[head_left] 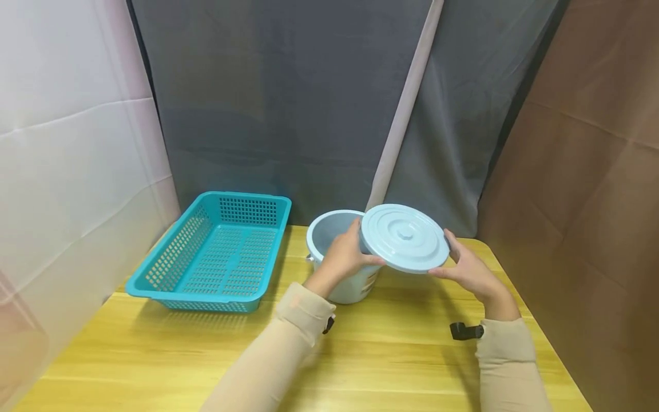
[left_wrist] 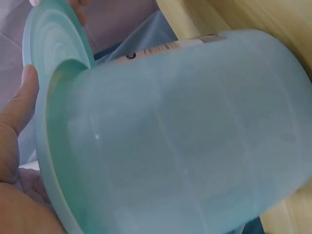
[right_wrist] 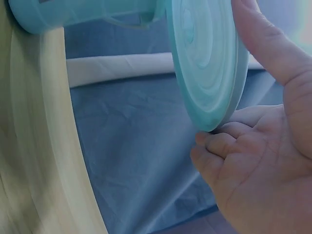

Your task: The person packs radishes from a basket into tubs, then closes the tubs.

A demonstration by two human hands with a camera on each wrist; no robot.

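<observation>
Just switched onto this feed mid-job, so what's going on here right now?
A person is holding a round pale blue lid by its edges with both hands: the left hand on its left rim, the right hand on its right rim. The lid is off the bucket, held level above and to the right of the bucket's open mouth. The bucket stands upright on the wooden table. A teal slotted basket sits to the left, apart from it.
</observation>
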